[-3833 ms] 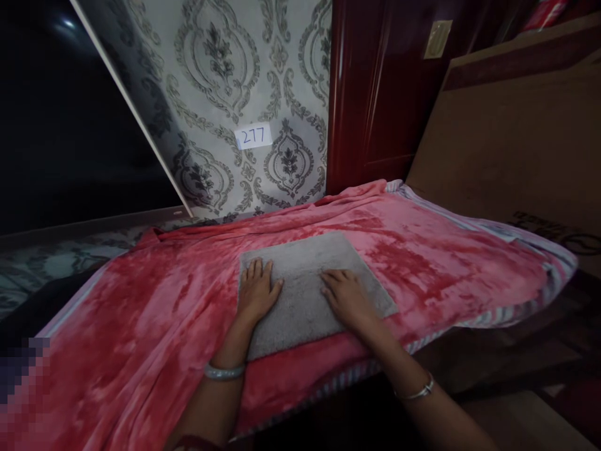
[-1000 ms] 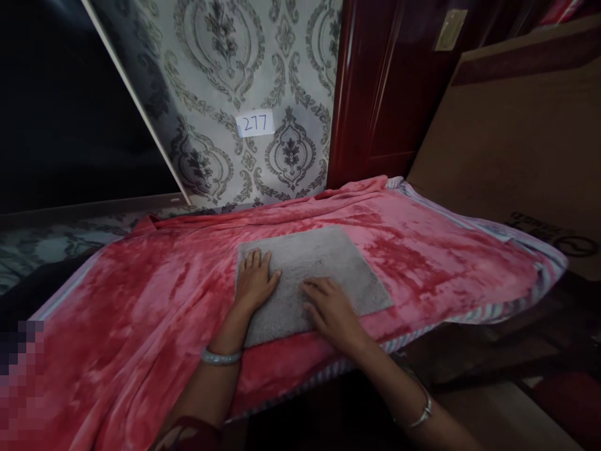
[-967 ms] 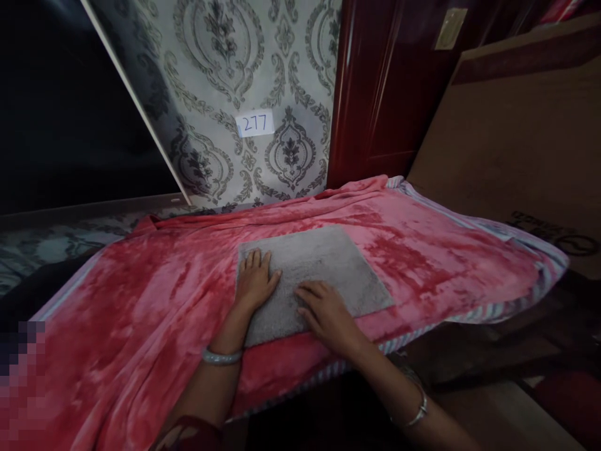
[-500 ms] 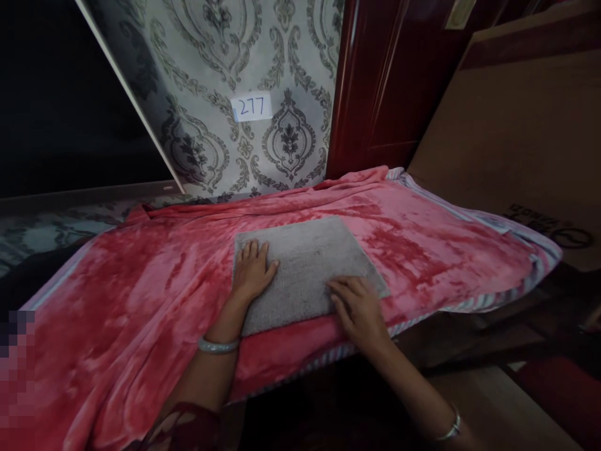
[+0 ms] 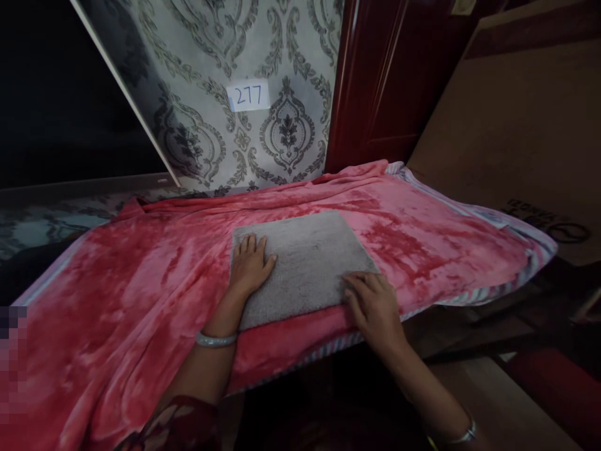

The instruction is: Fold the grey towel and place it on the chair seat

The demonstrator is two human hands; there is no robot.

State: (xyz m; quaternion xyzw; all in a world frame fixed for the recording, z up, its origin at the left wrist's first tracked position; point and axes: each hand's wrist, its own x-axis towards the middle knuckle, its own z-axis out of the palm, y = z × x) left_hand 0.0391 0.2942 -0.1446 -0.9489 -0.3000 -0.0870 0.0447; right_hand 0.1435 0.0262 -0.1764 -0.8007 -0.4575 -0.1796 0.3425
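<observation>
A grey, short-piled cloth (image 5: 305, 250), roughly rectangular, lies flat on a pink and red plush blanket (image 5: 154, 275). My left hand (image 5: 251, 263) rests palm down on the cloth's left side, its fingers stretched out and the thumb apart. A pale bangle circles that wrist. At the front right corner of the cloth is my right hand (image 5: 373, 304), fingers slightly bent and a gap showing between thumb and forefinger. Its fingertips touch the cloth's surface, and the hand covers that corner.
The blanket's striped edge (image 5: 474, 294) hangs at the front and right. Behind stand a patterned wall with a paper label (image 5: 248, 95) marked 277, and a dark red wooden panel (image 5: 375, 81). A dark screen (image 5: 75, 94) is at left, a large cardboard box (image 5: 526, 125) at right.
My right hand has slid to the right across the cloth, from its surface to the front right corner. My left hand stays in place. The view has shifted slightly.
</observation>
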